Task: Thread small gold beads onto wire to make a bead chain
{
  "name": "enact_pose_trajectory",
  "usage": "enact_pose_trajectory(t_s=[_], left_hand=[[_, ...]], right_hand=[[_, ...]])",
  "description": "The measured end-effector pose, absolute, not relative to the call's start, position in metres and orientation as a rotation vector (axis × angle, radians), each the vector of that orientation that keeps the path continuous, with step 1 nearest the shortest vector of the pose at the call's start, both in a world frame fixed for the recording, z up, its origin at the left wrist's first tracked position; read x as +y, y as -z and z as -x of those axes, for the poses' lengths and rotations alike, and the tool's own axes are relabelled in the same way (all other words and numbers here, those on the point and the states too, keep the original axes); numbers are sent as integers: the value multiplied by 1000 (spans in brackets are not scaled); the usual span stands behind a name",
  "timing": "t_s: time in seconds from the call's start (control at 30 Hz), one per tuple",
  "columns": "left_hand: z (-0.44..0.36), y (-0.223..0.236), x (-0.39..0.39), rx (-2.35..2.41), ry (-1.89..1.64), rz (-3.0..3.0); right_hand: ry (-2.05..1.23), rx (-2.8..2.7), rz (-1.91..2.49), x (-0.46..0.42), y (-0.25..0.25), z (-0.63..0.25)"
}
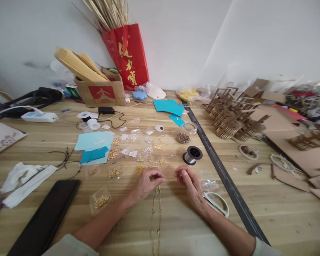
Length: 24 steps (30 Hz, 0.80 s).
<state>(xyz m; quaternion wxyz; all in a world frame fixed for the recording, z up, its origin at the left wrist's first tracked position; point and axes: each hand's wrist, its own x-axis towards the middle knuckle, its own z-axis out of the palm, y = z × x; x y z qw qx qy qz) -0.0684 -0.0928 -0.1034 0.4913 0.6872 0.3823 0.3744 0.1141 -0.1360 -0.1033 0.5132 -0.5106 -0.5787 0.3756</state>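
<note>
My left hand [149,183] is closed in a pinch above the table, and whatever its fingertips hold is too small to make out. Just below those fingertips lies a thin gold chain [160,213], its two strands running toward the near edge. Opposite, my right hand [190,185] has its thumb pressed to curled fingers around something tiny that I cannot identify. Scissors with pale handles [217,204] lie partly behind my right wrist. A spool of fine wire [192,155] stands beyond that hand. Small bags of gold findings [114,173] are spread past my left hand.
A jar of small beads [184,137] stands behind the spool. Blue sheets [94,156] and a black phone-like slab [46,217] lie at left. Small wooden baskets [232,121] are piled at right, beyond a dark strip [218,167]. A cardboard box [101,92] stands at the back.
</note>
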Motion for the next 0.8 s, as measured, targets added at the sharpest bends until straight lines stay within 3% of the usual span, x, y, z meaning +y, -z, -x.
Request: enact_pose_trajectory(t_s=[0.8], left_hand=[[70, 104, -95, 913, -928, -1654]], right_hand=[[-700, -1853, 1208, -136, 108, -105]])
